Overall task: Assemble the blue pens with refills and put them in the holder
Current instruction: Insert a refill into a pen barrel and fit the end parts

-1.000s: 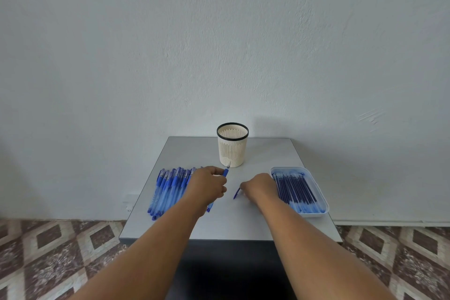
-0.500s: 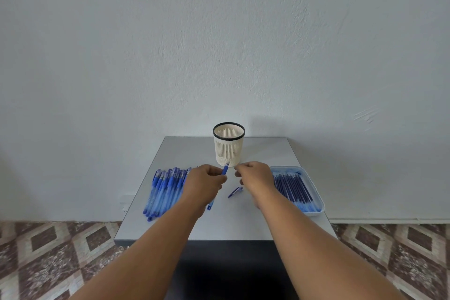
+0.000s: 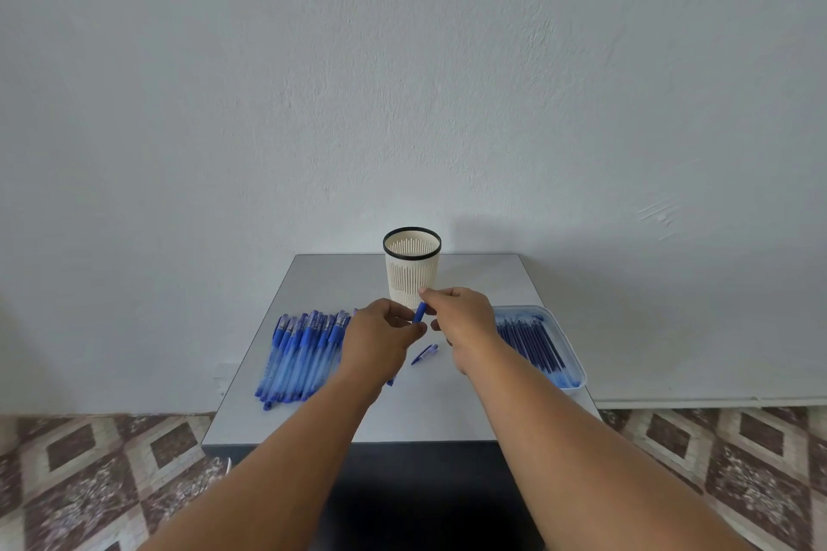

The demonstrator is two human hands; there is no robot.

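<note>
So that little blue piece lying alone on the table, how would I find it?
Start at the cream holder at the table's back and come toward the hands. The pen cap lies below them, between the pen pile and refill tray, short and alone.

Plain pale wall (image 3: 402, 81), lightly textured, filling most of the view (a few scuff marks at the right). Small square bench (image 3: 402, 412), light grey on top with a dark front edge, pushed against the wall. Floor (image 3: 89, 483) tiled in brown and cream diamond patterns. White skirting strip (image 3: 716, 402) along the wall's foot at the right. Soft, even light, faint shadows on the wall behind the bench.
</note>
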